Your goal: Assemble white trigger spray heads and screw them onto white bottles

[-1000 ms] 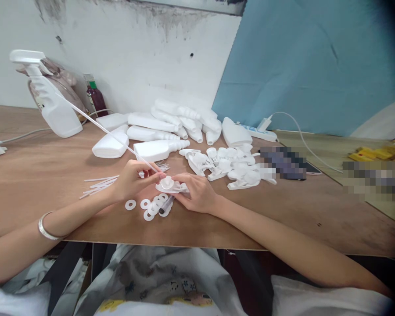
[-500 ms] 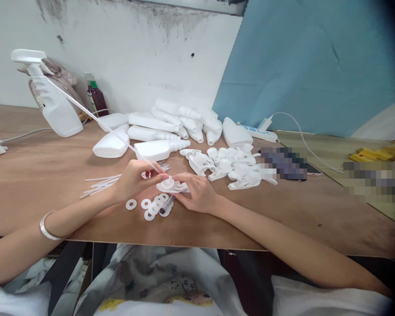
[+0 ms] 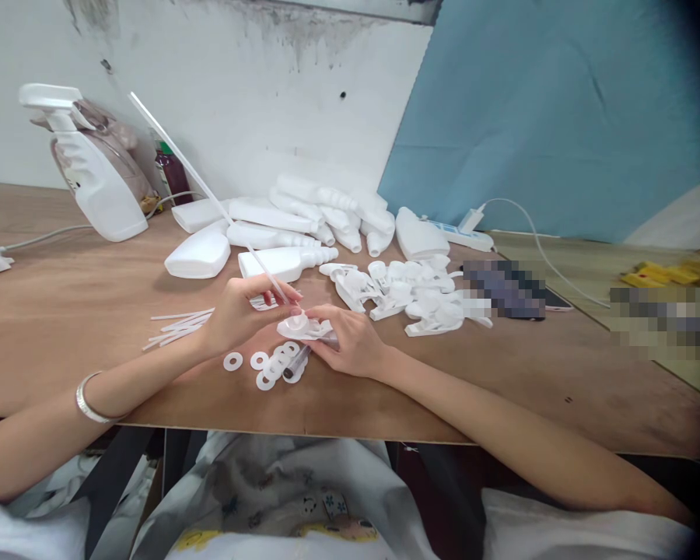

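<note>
Between the fingers of my left hand (image 3: 248, 311) is a long thin white dip tube (image 3: 187, 165), slanting up to the left. Its lower end meets a white spray trigger head (image 3: 295, 328), which my right hand (image 3: 350, 341) grips with thumb and fingers. Whether the tube is seated in the head is hidden by my fingertips. Below my hands lie several white ring washers (image 3: 265, 379) and a dark-tipped clear piece (image 3: 295, 363). Several more tubes (image 3: 180, 325) rest on the table beside my left wrist.
Several white bottles (image 3: 280, 264) are heaped behind my hands. A pile of trigger heads (image 3: 402, 288) lies to the right, next to blurred phones (image 3: 507, 292). An assembled spray bottle (image 3: 102, 187) stands at the left, near a dark red bottle (image 3: 172, 173). A power strip (image 3: 467, 238) sits by the wall.
The tube in my left hand has swung to a steeper slant, its far end now higher against the wall. My right hand and the trigger head have barely moved.
</note>
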{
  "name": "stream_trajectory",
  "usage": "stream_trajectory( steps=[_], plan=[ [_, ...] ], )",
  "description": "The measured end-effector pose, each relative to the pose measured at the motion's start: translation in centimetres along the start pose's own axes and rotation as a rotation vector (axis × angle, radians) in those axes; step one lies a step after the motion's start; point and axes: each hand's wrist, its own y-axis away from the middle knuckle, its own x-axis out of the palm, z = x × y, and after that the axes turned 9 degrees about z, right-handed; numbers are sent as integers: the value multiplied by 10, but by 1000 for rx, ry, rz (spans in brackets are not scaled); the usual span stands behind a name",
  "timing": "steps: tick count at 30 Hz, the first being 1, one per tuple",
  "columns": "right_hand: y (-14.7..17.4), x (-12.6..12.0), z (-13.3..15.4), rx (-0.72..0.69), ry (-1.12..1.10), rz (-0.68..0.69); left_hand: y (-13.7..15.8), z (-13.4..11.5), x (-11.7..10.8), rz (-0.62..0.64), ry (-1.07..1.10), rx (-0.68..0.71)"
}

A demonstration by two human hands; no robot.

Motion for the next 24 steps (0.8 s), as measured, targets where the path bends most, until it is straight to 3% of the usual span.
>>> stream_trajectory(
  steps=[24],
  plan=[
    [-1, -2, 0, 44, -38, 58, -2, 10, 0, 49, -1, -46]
  ],
)
